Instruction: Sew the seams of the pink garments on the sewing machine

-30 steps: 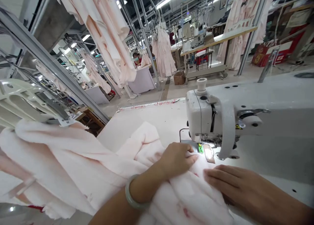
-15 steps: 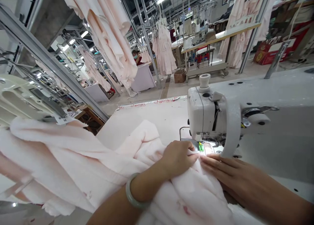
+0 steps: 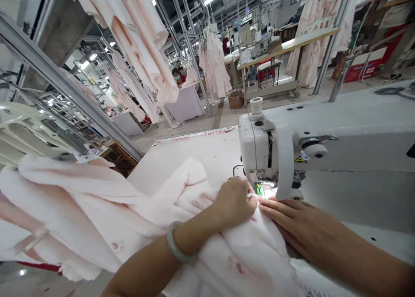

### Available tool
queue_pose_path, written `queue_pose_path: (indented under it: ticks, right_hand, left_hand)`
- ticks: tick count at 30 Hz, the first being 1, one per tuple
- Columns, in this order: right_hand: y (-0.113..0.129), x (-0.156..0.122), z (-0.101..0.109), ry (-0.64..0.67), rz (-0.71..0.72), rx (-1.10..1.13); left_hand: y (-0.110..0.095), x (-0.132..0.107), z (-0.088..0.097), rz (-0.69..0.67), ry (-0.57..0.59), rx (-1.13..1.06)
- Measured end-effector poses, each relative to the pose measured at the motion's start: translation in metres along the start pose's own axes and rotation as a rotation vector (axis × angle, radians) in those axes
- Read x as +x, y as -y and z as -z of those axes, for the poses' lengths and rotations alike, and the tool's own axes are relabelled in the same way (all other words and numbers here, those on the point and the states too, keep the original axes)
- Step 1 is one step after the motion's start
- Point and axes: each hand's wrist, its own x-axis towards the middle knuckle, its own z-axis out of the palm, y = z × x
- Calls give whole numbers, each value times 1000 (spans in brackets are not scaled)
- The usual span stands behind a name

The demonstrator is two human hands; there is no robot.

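The pale pink plush cloth [image 3: 256,253] lies bunched over the near part of the white desk [image 3: 194,148] and spills past its left edge. One edge of the cloth is gathered right beside the green part of the presser foot [image 3: 259,189], under the lit head of the sewing machine [image 3: 257,145]. The left hand [image 3: 236,200] has its fingers clamped on that edge, just beside the foot. The right hand [image 3: 292,221] lies over the cloth on the other side, its fingers straight and close together, the tips almost meeting the left hand's; its thumb is hidden, so I cannot tell whether it pinches.

The step in hand looks like lining up the edge for a seam. Whether the edge is already under the foot is too small to tell. Feeding it calls, I judge, for even layers, a light guiding touch and fingertips clear of the needle.

Further out, the cloth's left end hangs by a pale hanger [image 3: 26,132] with a white tag [image 3: 84,157], beyond the desk's left edge. Red markings [image 3: 181,138] run along the far edge. Past that, similar garments [image 3: 132,33] hang from rails, and a co-worker [image 3: 182,78] sits farther back.
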Motion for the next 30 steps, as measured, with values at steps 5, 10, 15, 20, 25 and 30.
queue_pose_path:
  ticks: [5,10,15,20,25,30]
  right_hand:
    - [0,-3,-3,5,22,-27]
    - [0,-3,-3,-1,11,-20]
    - [-3,0,3,-8,32,-50]
    - [-4,3,8,4,35,-110]
    - [-5,-1,5,-12,-39,-39]
    - [-4,-5,1,-10,-72,5]
  left_hand:
    - [-7,0,2,97,59,141]
    - [1,-3,-12,143,-61,74]
    - [3,3,-17,115,-78,44]
    - [3,10,-11,92,-41,41]
    - [5,13,-11,84,-42,48]
    - [5,13,-11,84,-40,57]
